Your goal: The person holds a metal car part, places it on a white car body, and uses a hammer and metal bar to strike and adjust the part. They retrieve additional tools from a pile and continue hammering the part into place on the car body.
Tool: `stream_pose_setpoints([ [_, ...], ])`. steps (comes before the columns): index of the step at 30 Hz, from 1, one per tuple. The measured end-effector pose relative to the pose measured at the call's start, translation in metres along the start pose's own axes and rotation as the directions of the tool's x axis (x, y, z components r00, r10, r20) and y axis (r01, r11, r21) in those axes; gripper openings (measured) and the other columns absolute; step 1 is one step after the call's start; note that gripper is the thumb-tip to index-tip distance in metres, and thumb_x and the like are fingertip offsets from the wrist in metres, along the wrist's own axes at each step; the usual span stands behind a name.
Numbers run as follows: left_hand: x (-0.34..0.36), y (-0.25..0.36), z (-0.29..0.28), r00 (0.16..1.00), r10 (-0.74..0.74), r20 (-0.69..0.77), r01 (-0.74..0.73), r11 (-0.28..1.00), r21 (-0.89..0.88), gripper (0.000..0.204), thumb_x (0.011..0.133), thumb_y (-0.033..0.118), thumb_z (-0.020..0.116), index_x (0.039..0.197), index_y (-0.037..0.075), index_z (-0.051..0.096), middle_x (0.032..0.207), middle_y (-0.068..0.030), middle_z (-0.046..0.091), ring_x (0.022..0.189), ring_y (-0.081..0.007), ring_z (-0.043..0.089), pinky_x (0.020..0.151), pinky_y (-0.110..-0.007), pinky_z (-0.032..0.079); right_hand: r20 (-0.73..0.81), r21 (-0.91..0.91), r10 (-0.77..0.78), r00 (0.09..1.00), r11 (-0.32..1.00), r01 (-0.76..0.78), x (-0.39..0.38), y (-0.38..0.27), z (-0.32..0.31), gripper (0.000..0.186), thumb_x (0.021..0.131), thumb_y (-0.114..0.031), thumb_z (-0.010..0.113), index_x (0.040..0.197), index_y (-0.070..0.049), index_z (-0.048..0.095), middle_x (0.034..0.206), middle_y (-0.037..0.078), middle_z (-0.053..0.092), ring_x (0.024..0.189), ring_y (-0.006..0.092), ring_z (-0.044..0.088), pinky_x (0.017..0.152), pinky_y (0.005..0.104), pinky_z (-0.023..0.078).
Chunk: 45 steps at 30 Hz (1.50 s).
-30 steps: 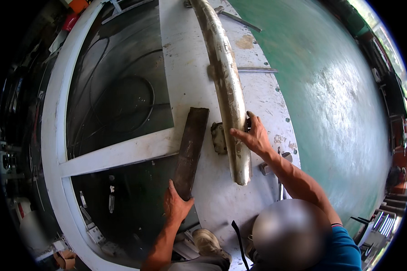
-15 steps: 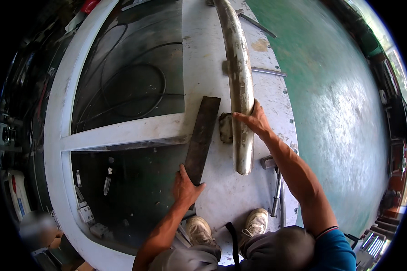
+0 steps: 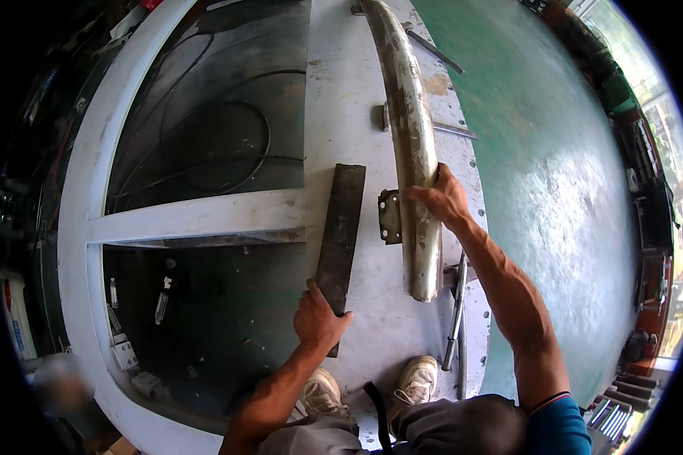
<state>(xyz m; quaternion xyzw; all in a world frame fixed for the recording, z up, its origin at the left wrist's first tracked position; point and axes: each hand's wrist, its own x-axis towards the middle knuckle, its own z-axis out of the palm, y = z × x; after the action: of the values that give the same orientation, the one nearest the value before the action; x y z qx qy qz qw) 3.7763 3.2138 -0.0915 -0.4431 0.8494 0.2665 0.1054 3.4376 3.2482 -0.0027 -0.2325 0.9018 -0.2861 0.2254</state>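
My left hand (image 3: 319,322) grips the lower part of a long, dark flat metal bar (image 3: 344,227), which lies at a slight slant on the white plate (image 3: 341,106). My right hand (image 3: 436,197) is closed round a long, scuffed silvery metal beam (image 3: 417,129), curved toward its far end, with its thumb across the top. A rough bracket with holes (image 3: 389,216) juts from the left side of the beam, between it and the bar. Below the beam's near end, a hammer (image 3: 454,334) and a rod lie along the plate's right edge.
I stand on the plate, shoes (image 3: 413,383) visible. A white frame (image 3: 190,208) surrounds openings on the left, with cable loops (image 3: 262,133) and small metal pieces below. Short bars (image 3: 451,129) cross the plate's far right edge. Green floor (image 3: 554,227) runs right toward cluttered shelving.
The beam has shifted slightly right in my right hand, and its bracket shows more of its holed face. The gap to the dark bar is wider. The view has moved a little.
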Motion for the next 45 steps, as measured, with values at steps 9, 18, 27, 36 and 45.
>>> stream_pose_setpoints([
  [9,0.001,0.043,0.030,0.976,0.193,-0.104,-0.192,0.981,0.016,0.123,0.069,0.050,0.089,0.157,-0.004,0.022,0.134,-0.0280,0.050,0.111,-0.0375,0.062,0.079,-0.042,0.061,0.019,0.218,-0.006,1.000,0.976,0.001,0.009,-0.001,0.028,0.081,0.067,-0.042,0.081,0.124,0.010,0.056,0.105,0.026,0.070,0.095,0.0351,0.070,0.086,0.0408,0.056],
  [18,0.010,0.046,0.018,0.983,0.184,-0.019,-0.184,0.982,-0.036,0.117,0.071,0.047,0.088,0.155,-0.004,0.025,0.139,-0.0305,0.046,0.121,-0.0410,0.056,0.084,-0.044,0.061,0.089,0.578,-0.046,0.995,0.816,-0.014,0.012,0.032,0.054,0.079,0.069,-0.031,0.081,0.127,0.013,0.050,0.111,0.024,0.066,0.098,0.0291,0.067,0.086,0.0385,0.055],
  [27,0.014,0.041,0.010,0.993,0.113,-0.019,-0.113,0.993,0.015,0.110,0.070,0.039,0.089,0.152,-0.003,0.030,0.133,-0.0243,0.049,0.116,-0.0380,0.058,0.081,-0.047,0.061,0.084,0.521,0.006,0.996,0.852,-0.050,0.018,0.028,0.058,0.076,0.067,-0.028,0.082,0.125,0.012,0.052,0.109,0.025,0.068,0.096,0.0312,0.068,0.086,0.0395,0.056],
  [36,0.013,0.036,0.008,0.983,0.169,-0.065,-0.164,0.983,0.077,0.107,0.071,0.040,0.088,0.150,-0.005,0.033,0.132,-0.0230,0.049,0.111,-0.0336,0.059,0.073,-0.040,0.064,0.051,0.397,0.012,0.999,0.917,-0.031,0.016,0.030,0.046,0.079,0.067,-0.032,0.082,0.126,0.012,0.053,0.109,0.024,0.069,0.098,0.0306,0.068,0.088,0.0402,0.055],
  [45,0.015,0.035,0.003,0.984,0.174,-0.030,-0.171,0.983,0.066,0.106,0.073,0.041,0.088,0.151,-0.005,0.032,0.132,-0.0226,0.049,0.113,-0.0337,0.058,0.077,-0.041,0.062,0.041,0.480,0.001,0.999,0.877,-0.021,0.016,0.033,0.049,0.078,0.069,-0.032,0.082,0.127,0.012,0.053,0.112,0.025,0.069,0.099,0.0301,0.068,0.089,0.0389,0.055],
])
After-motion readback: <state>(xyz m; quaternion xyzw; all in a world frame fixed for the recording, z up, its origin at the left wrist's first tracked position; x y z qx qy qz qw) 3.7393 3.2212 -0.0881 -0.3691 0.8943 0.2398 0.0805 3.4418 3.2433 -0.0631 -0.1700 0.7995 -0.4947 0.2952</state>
